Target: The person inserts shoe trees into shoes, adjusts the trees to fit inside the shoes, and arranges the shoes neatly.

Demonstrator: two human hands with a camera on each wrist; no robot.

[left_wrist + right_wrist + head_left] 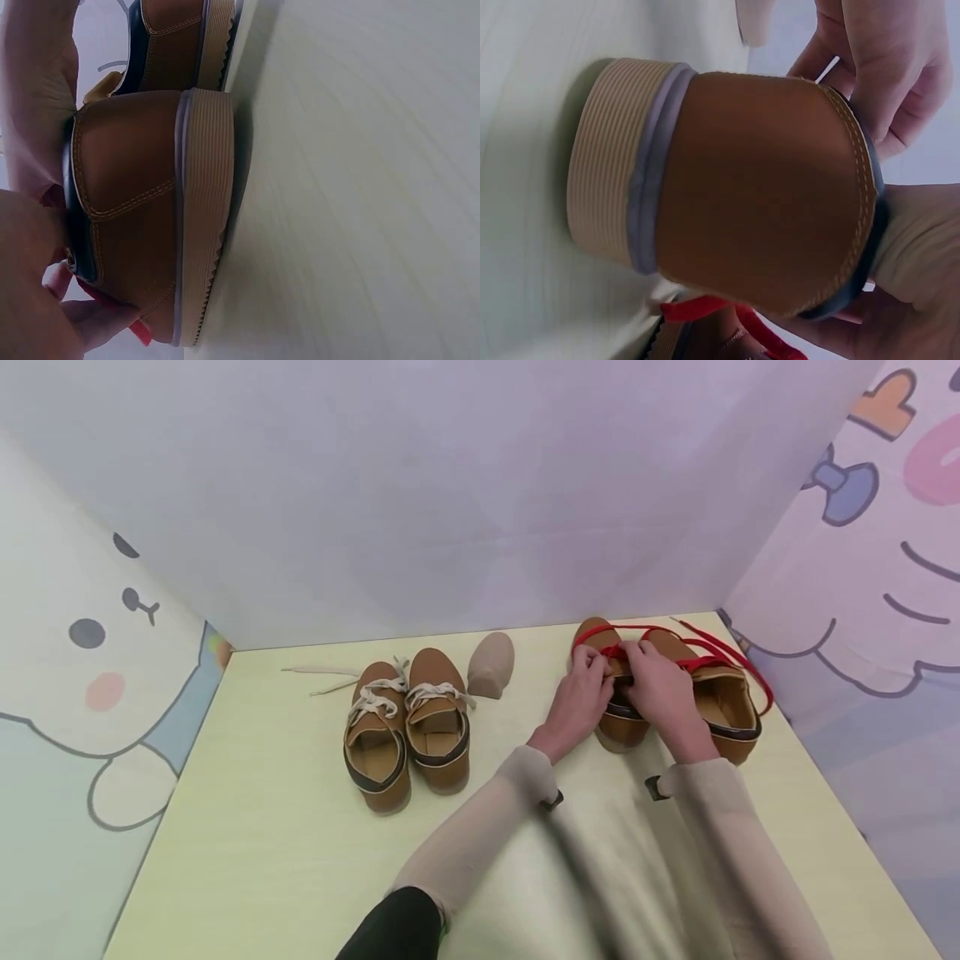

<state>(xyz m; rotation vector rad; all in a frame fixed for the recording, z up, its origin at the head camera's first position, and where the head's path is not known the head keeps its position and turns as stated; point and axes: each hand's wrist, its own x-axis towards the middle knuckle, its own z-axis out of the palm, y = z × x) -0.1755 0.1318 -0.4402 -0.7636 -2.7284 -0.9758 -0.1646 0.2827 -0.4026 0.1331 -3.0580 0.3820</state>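
Observation:
On the pale green table (262,827) stand two brown shoes threaded with a red lace (738,664). Both hands work at the tongue of the left one (618,731). My left hand (581,693) grips the lace from the left, fingers curled over the eyelets. My right hand (660,685) covers the tongue and pinches the lace from the right. The other red-laced shoe (723,702) sits just to the right. The left wrist view shows the shoe's heel (135,210) and a bit of red lace (139,332) under a finger. The right wrist view shows the heel (765,187) and red lace (705,307).
A second pair of brown shoes with white laces (405,718) stands at mid-table, a loose white lace (322,672) beside it. A beige shoe insert (491,664) lies between the pairs. Cartoon-printed walls (862,610) enclose the table on three sides.

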